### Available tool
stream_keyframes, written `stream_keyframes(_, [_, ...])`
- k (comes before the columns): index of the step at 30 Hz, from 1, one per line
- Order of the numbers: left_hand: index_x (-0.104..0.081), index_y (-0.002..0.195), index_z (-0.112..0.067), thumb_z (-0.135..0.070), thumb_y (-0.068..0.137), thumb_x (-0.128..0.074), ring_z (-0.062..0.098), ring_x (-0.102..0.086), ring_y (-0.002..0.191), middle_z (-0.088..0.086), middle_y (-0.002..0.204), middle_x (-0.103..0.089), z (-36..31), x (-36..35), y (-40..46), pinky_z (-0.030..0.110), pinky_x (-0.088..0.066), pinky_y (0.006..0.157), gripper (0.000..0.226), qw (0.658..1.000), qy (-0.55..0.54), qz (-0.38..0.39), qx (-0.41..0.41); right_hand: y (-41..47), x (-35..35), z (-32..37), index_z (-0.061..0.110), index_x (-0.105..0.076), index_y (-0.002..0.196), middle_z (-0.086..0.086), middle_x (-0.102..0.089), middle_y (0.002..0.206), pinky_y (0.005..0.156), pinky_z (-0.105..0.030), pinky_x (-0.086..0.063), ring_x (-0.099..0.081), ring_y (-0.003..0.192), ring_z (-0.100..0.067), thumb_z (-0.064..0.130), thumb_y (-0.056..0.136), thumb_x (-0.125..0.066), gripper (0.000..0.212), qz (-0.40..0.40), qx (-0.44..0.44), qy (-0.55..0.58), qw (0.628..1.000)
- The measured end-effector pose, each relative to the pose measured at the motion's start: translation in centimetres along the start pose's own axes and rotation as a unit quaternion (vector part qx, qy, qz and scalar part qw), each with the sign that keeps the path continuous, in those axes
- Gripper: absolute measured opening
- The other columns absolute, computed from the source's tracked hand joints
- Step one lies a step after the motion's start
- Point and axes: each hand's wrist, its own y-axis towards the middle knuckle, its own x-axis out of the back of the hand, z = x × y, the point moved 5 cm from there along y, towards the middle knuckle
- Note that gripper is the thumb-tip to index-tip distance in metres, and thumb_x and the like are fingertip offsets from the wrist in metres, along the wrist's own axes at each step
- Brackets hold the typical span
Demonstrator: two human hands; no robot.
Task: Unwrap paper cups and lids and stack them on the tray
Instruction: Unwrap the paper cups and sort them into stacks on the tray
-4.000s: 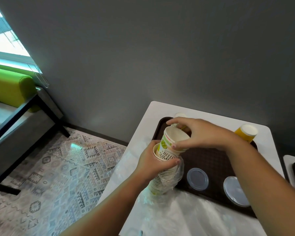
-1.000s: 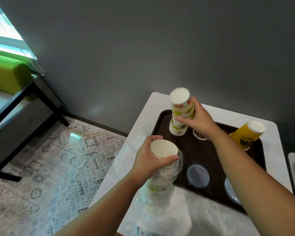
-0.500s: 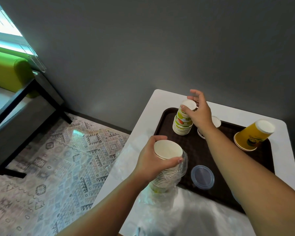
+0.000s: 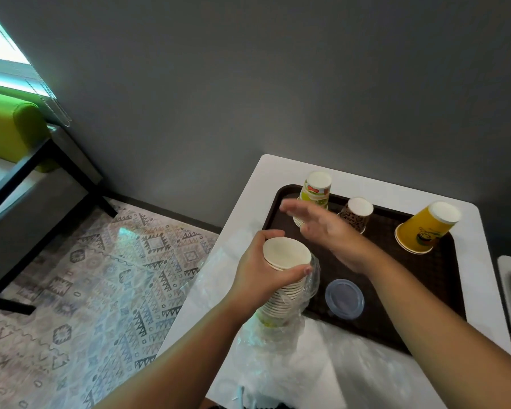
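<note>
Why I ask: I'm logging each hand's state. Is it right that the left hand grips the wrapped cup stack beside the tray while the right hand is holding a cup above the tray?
Not quite. The head view shows the right hand open and empty above the tray, fingers straight. The left hand does grip the wrapped cup stack.

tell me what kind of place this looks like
Probably a lounge or break room in an office or home: a small white table against a grey wall, a patterned grey rug, and a lime-green cushioned bench by a window.
</note>
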Motion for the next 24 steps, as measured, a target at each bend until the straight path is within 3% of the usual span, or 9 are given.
stream_keyframes(3, [-0.052, 0.118, -0.027, -0.028, 0.064, -0.087, -0.001, -0.056, 0.106, -0.015, 0.112, -0.060, 0.1, 0.1, -0.2, 0.019, -0.047, 0.088, 0.064, 1.000, -0.008, -0.011, -0.002, -2.6, -2.3, -1.7, 0.019, -0.034, 0.142, 0.004, -0.043, 0.145, 0.105, -0.019, -0.037, -0.039, 0.134, -0.007, 0.043, 0.066, -0.082, 0.093, 0.074, -0.030, 0.003, 0.997])
stream_keyframes(5, [-0.051, 0.117, -0.028, -0.023, 0.064, -0.087, -0.002, -0.056, 0.105, -0.016, 0.111, -0.060, 0.2, 0.1, -0.4, 0.017, -0.047, 0.086, 0.064, 1.000, -0.017, -0.018, -0.009, -3.4, -3.1, -2.7, 0.029, -0.030, 0.142, 0.016, -0.042, 0.143, 0.106, -0.018, -0.035, -0.040, 0.133, -0.005, 0.019, 0.065, -0.086, 0.096, 0.049, -0.029, -0.034, 0.998])
stream_keyframes(7, [-0.049, 0.116, -0.030, -0.026, 0.060, -0.087, -0.007, -0.055, 0.104, -0.019, 0.112, -0.058, 0.3, 0.1, -0.8, 0.012, -0.046, 0.085, 0.068, 0.999, -0.022, -0.018, -0.016, -3.9, -3.8, -3.3, 0.038, -0.027, 0.141, 0.027, -0.044, 0.137, 0.104, -0.018, -0.036, -0.041, 0.130, 0.000, 0.011, 0.062, -0.087, 0.103, 0.008, -0.014, -0.057, 0.998])
stream_keyframes(9, [-0.047, 0.118, -0.031, -0.034, 0.054, -0.082, -0.007, -0.056, 0.103, -0.018, 0.113, -0.058, 0.7, -0.1, -1.3, 0.011, -0.046, 0.084, 0.073, 1.000, -0.017, -0.011, -0.016, -4.4, -4.3, -3.9, 0.044, -0.025, 0.140, 0.032, -0.049, 0.129, 0.101, -0.018, -0.039, -0.047, 0.125, 0.003, 0.009, 0.059, -0.089, 0.109, -0.025, -0.012, -0.067, 0.997])
stream_keyframes(14, [-0.046, 0.117, -0.033, -0.032, 0.053, -0.082, -0.004, -0.059, 0.101, -0.013, 0.114, -0.060, 1.6, -0.3, -2.9, 0.015, -0.048, 0.084, 0.074, 0.999, -0.019, -0.008, -0.032, -5.7, -5.4, -4.9, 0.053, -0.026, 0.138, 0.015, -0.060, 0.122, 0.100, -0.033, -0.047, -0.056, 0.117, -0.004, 0.014, 0.055, -0.089, 0.112, -0.083, -0.009, -0.078, 0.993])
stream_keyframes(19, [-0.043, 0.117, -0.030, -0.020, 0.052, -0.085, -0.006, -0.055, 0.105, -0.015, 0.116, -0.055, 0.4, -0.3, -2.9, 0.006, -0.041, 0.083, 0.078, 0.996, -0.031, -0.010, -0.082, -5.5, -5.2, -3.7, 0.048, -0.026, 0.138, 0.014, -0.059, 0.122, 0.096, -0.020, -0.046, -0.056, 0.114, 0.000, 0.007, 0.059, -0.086, 0.107, -0.128, 0.010, -0.090, 0.988])
stream_keyframes(24, [-0.039, 0.121, -0.028, -0.016, 0.051, -0.087, -0.001, -0.054, 0.111, -0.006, 0.121, -0.053, 1.6, -0.2, -3.1, 0.009, -0.041, 0.089, 0.085, 0.994, -0.015, -0.003, -0.105, -5.5, -6.0, -4.6, 0.042, -0.028, 0.138, 0.016, -0.053, 0.131, 0.099, -0.018, -0.042, -0.051, 0.121, -0.001, 0.012, 0.058, -0.085, 0.103, -0.127, 0.007, -0.087, 0.988])
